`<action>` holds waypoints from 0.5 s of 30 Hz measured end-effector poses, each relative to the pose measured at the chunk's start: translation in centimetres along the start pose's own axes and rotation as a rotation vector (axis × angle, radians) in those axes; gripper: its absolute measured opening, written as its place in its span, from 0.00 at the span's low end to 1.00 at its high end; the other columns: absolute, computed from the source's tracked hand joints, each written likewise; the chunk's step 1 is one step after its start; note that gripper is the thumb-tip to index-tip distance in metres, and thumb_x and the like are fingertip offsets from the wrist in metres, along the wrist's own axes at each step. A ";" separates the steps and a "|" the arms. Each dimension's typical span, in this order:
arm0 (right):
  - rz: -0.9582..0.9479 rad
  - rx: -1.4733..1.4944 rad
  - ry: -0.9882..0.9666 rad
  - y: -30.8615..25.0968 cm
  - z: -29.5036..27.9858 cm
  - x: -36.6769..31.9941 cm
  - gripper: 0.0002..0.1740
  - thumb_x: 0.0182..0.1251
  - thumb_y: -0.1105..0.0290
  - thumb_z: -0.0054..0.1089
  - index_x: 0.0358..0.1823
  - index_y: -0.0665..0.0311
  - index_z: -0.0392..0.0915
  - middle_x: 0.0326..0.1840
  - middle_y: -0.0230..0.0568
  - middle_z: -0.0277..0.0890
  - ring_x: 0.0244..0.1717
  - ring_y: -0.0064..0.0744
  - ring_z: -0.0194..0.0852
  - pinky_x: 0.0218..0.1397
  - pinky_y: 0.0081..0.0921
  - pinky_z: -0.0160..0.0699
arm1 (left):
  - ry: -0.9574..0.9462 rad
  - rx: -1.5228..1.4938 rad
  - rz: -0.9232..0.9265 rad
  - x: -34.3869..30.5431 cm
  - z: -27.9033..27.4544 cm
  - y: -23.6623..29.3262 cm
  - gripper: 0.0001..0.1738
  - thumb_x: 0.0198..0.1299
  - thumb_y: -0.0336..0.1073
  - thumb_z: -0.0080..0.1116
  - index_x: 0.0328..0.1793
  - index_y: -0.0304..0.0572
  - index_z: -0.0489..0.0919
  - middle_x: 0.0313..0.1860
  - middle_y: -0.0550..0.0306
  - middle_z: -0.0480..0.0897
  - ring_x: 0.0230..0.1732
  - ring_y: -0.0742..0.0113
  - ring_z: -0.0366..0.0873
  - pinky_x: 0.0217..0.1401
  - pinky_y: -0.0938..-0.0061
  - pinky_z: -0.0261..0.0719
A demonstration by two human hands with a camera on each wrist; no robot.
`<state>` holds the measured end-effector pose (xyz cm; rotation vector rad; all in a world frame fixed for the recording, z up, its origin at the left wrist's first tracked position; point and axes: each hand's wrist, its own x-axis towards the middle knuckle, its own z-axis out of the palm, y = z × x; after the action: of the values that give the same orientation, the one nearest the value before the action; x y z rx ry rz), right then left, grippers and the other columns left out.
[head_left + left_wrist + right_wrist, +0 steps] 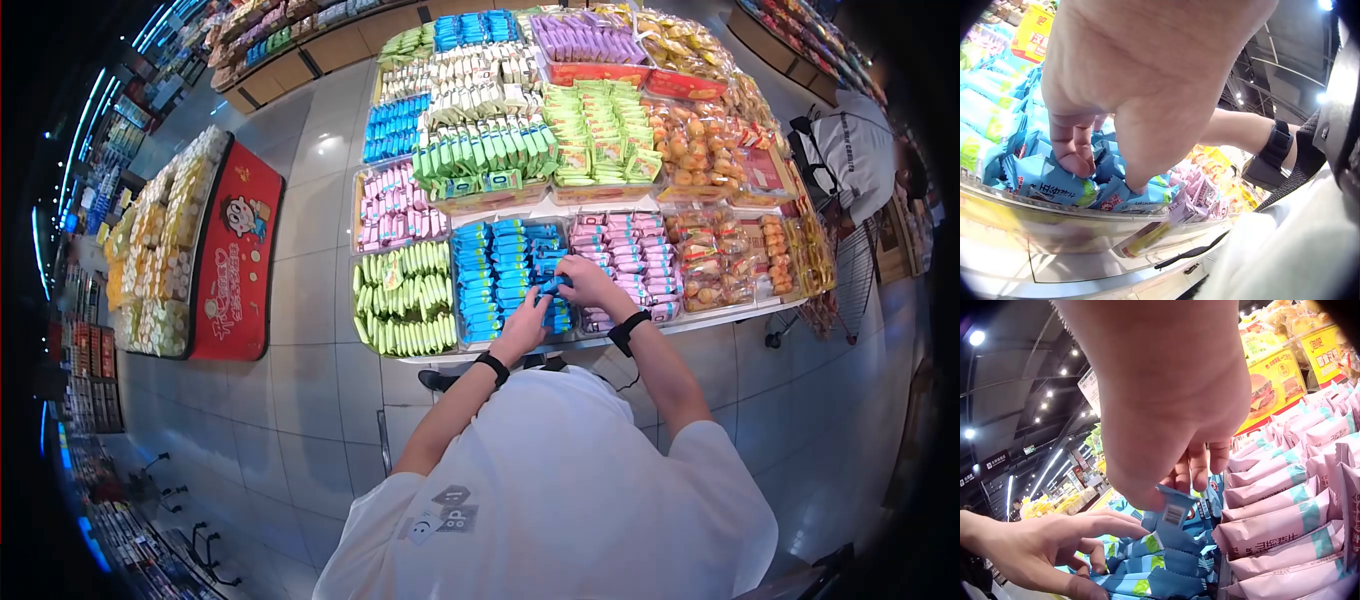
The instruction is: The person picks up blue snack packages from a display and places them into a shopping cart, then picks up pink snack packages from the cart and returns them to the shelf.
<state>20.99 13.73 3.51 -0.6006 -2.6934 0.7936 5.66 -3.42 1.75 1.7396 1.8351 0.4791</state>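
Observation:
Blue snack packets stand in rows in a clear bin at the front of the display. My right hand pinches one blue packet between thumb and fingers, its barcode end showing in the right wrist view. Beside it, my left hand rests on the front packets of the same bin. In the left wrist view its fingers and thumb touch separate parts of the blue packets, with more packets in the gap between them. In the right wrist view its index finger lies along the packets.
Pink packets fill the bin to the right, green ones the bin to the left. Bagged breads lie farther right. A clear bin wall borders the front. A red-sided stand and a shopping cart flank the display.

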 end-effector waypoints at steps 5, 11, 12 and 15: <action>0.074 0.195 0.035 -0.8 -0.3 0.0 0.18 0.66 0.70 0.64 0.55 0.67 0.74 0.51 0.57 0.80 0.55 0.61 0.80 0.58 0.47 0.80 | 0.027 0.027 0.075 0.3 1.0 -1.0 0.41 0.57 0.32 0.74 0.76 0.39 0.68 0.78 0.39 0.67 0.65 0.37 0.78 0.64 0.51 0.82; 0.085 0.214 -0.036 -2.4 -1.2 0.3 0.25 0.62 0.75 0.67 0.60 0.64 0.71 0.49 0.57 0.81 0.55 0.62 0.81 0.57 0.48 0.81 | 0.019 -0.019 0.069 0.3 0.5 -0.9 0.40 0.58 0.33 0.73 0.76 0.40 0.69 0.69 0.40 0.72 0.62 0.38 0.79 0.61 0.49 0.82; 0.111 0.223 -0.105 -2.7 -1.4 0.2 0.27 0.60 0.77 0.68 0.61 0.63 0.71 0.48 0.57 0.81 0.55 0.62 0.81 0.57 0.48 0.81 | 0.022 -0.018 0.066 0.2 0.5 -0.8 0.39 0.58 0.33 0.73 0.76 0.40 0.69 0.68 0.40 0.72 0.62 0.38 0.79 0.61 0.49 0.82; 0.148 0.264 -0.066 -2.1 -0.5 0.6 0.30 0.54 0.79 0.70 0.60 0.59 0.73 0.45 0.54 0.83 0.54 0.59 0.82 0.55 0.49 0.82 | 0.005 -0.016 0.030 0.1 0.1 -0.3 0.39 0.58 0.33 0.73 0.76 0.40 0.69 0.69 0.40 0.71 0.63 0.37 0.79 0.62 0.49 0.82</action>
<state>19.96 12.64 5.16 -0.7248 -2.5623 1.2041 5.42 -3.34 1.48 1.7588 1.8063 0.5096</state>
